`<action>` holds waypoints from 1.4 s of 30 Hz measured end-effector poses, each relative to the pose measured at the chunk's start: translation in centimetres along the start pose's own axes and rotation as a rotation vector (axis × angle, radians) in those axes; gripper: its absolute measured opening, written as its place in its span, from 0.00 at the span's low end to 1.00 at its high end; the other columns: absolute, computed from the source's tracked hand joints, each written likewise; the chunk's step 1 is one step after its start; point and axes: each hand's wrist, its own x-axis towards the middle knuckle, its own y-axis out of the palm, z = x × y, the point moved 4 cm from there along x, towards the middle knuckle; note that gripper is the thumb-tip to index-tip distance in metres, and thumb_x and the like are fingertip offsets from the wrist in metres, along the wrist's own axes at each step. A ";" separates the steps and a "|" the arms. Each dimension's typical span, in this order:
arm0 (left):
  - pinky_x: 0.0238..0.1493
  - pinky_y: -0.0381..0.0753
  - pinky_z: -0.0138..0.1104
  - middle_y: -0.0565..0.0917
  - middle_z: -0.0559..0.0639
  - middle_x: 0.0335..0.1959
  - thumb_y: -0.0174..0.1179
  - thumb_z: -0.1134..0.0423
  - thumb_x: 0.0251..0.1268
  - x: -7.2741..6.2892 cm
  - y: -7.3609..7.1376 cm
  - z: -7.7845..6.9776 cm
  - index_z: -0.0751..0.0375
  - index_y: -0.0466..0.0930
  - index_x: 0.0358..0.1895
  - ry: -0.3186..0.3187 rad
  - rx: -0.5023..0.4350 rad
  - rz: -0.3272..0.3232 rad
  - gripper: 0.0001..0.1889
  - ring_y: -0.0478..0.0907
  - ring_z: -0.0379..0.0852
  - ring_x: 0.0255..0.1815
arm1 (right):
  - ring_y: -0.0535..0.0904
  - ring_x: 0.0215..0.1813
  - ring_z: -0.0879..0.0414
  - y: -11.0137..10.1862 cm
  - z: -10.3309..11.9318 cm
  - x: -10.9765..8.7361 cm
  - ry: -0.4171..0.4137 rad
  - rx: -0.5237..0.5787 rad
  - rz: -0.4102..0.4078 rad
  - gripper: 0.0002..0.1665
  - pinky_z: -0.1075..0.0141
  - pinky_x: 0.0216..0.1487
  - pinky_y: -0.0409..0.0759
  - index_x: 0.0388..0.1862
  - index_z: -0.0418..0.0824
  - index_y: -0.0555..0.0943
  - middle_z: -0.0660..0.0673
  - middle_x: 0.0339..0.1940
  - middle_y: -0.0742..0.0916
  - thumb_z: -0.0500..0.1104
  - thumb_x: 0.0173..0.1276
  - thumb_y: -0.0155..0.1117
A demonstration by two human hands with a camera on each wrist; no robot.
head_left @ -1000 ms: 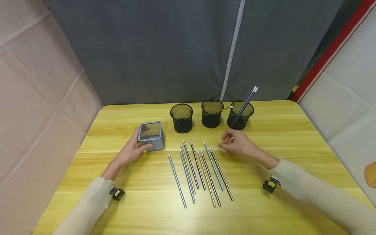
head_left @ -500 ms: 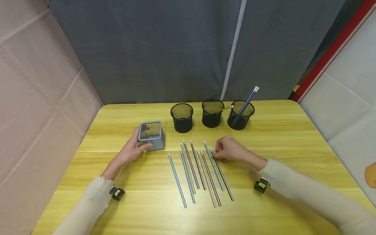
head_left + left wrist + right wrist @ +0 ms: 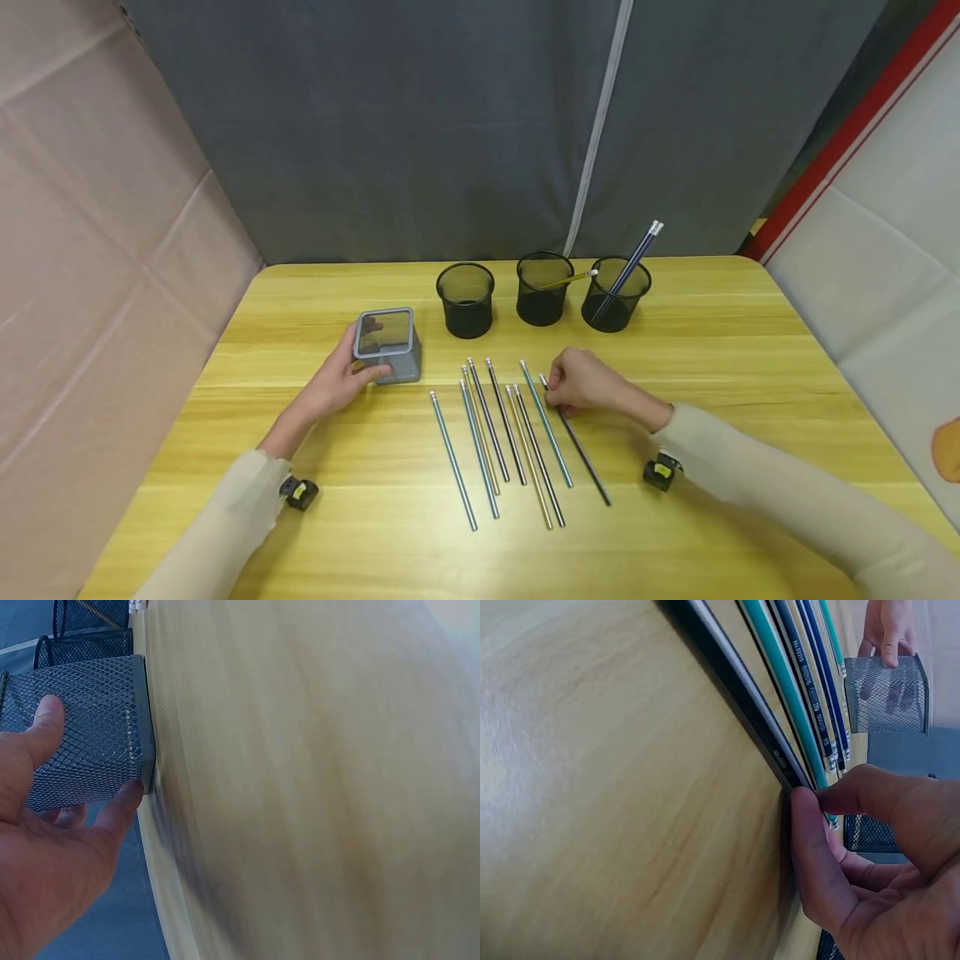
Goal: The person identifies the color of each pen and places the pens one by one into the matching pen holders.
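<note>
My left hand [image 3: 339, 379] grips a square grey mesh pen holder [image 3: 401, 364] standing on the table. In the left wrist view the thumb lies along one mesh side of the pen holder [image 3: 90, 735], and the fingers reach round another. With thumb and fingertip, my right hand [image 3: 592, 383] pinches a dark pencil [image 3: 585, 458] near its eraser end, which the fingers hide. The right wrist view has this dark pencil [image 3: 739, 694] slanting away from the fingertips, close over the table. Just left of it lies a teal pencil [image 3: 547, 429].
Several more pencils [image 3: 483, 450] lie side by side in the middle. Behind stand three round black mesh cups: the left cup [image 3: 467, 317], the middle cup [image 3: 538, 308] with a yellow pencil [image 3: 566, 282], and the right cup [image 3: 607, 315] with dark blue pencils [image 3: 633, 258]. A grey curtain [image 3: 375, 133] hangs behind.
My right hand has moved left and down from near the right cup to the dark pencil and pinched it. The pencil's lower end has swung right. My left hand has not moved.
</note>
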 end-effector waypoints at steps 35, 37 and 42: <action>0.71 0.61 0.60 0.60 0.70 0.75 0.63 0.70 0.71 -0.1 0.1 -0.3 0.61 0.44 0.80 -0.006 -0.016 0.007 0.43 0.58 0.68 0.75 | 0.83 0.28 0.51 -4.9 1.6 -0.6 -0.204 0.072 -0.120 0.05 0.61 0.33 0.83 0.42 0.29 0.78 0.44 0.31 0.83 0.32 0.72 0.59; 0.71 0.60 0.60 0.60 0.70 0.75 0.63 0.70 0.72 -0.1 0.1 -0.3 0.61 0.44 0.81 -0.006 -0.013 0.007 0.43 0.57 0.68 0.75 | 0.82 0.30 0.52 -5.0 1.9 -0.6 -0.231 0.066 -0.129 0.05 0.61 0.34 0.81 0.44 0.29 0.77 0.43 0.32 0.83 0.32 0.74 0.58; 0.72 0.59 0.60 0.60 0.70 0.75 0.63 0.71 0.72 -0.1 0.1 -0.3 0.62 0.44 0.81 -0.011 -0.003 0.006 0.43 0.57 0.68 0.75 | 0.81 0.34 0.50 -5.2 2.6 -0.6 -0.269 0.092 -0.144 0.04 0.59 0.35 0.82 0.47 0.30 0.74 0.41 0.35 0.83 0.31 0.76 0.56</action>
